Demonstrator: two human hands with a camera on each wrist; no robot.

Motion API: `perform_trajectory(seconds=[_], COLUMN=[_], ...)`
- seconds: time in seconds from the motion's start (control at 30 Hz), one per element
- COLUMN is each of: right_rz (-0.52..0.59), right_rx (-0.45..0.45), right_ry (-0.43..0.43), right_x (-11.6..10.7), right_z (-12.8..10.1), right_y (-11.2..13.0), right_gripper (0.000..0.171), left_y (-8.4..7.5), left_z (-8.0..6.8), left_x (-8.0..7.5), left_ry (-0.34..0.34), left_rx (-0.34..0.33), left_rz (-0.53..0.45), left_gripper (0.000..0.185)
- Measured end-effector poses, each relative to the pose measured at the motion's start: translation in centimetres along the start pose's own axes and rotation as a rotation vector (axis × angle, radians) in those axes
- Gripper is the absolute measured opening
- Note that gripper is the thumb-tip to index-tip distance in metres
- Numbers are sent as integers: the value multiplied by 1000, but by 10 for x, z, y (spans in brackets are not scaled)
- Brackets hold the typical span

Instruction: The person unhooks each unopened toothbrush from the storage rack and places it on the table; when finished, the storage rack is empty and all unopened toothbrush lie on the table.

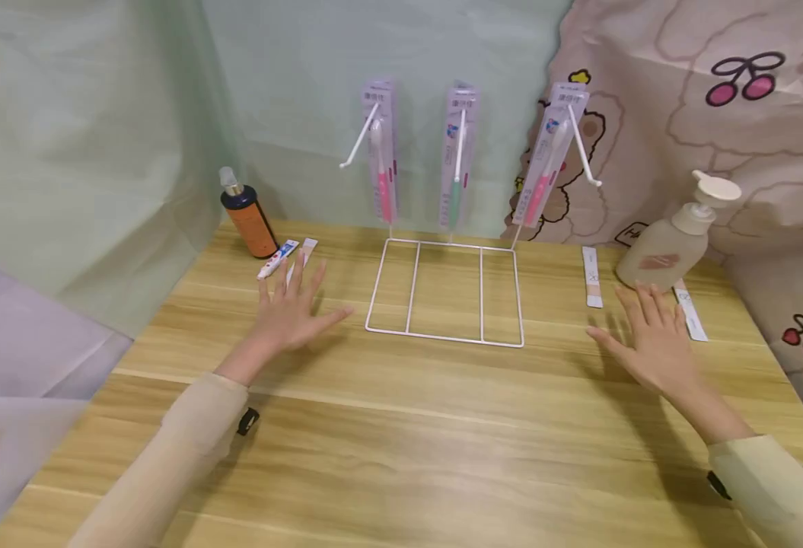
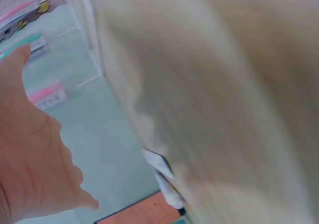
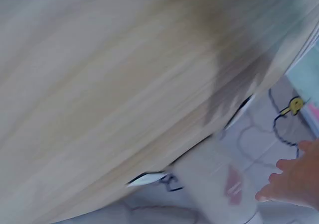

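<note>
My left hand (image 1: 290,304) hovers flat over the wooden table (image 1: 401,426), fingers spread, holding nothing, just left of a white wire rack (image 1: 446,289). Close by its fingertips lie a small toothpaste tube (image 1: 278,259) and a flat sachet (image 1: 305,256). My right hand (image 1: 648,335) is also spread and empty, right of the rack, near a beige pump bottle (image 1: 671,242) and two flat sachets (image 1: 592,277) (image 1: 690,310). Three packaged toothbrushes (image 1: 382,152) (image 1: 459,156) (image 1: 549,156) hang on the rack's hooks. The left wrist view shows my open left palm (image 2: 30,154); the right wrist view shows my right fingertips (image 3: 294,181).
A dark brown bottle with an orange label (image 1: 246,215) stands at the back left. Green cloth hangs behind and left; a pink patterned cloth (image 1: 716,114) drapes the right. The table's near half is bare wood.
</note>
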State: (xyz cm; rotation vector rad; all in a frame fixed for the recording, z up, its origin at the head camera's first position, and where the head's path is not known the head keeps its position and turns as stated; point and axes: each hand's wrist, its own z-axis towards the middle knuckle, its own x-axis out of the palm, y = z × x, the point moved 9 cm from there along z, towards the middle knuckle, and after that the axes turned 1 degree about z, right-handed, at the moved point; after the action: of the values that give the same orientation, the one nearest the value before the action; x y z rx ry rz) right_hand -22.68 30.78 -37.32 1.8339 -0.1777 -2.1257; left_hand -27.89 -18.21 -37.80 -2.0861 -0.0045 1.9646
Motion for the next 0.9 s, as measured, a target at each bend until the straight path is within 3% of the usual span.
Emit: perform_trajectory(seconds=[0.1, 0.27, 0.5, 0.7, 0.9], right_rz=[29, 84, 130, 207, 201], right_rx=[-29, -75, -135, -186, -229], right_ry=[-14, -66, -160, -154, -142], right_x=[4, -5, -23, -21, -18], right_z=[11, 29, 62, 80, 93], right_y=[17, 40, 75, 109, 131], right_gripper=[82, 78, 76, 75, 73], left_y=[-7, -23, -37, -52, -60], left_z=[8, 18, 27, 21, 15], left_x=[0, 16, 28, 44, 52], left_ry=[19, 124, 166, 337, 448], left_rx=[28, 76, 86, 105, 92], left_rz=[-21, -84, -82, -110, -20], left_gripper=[93, 92, 90, 85, 76])
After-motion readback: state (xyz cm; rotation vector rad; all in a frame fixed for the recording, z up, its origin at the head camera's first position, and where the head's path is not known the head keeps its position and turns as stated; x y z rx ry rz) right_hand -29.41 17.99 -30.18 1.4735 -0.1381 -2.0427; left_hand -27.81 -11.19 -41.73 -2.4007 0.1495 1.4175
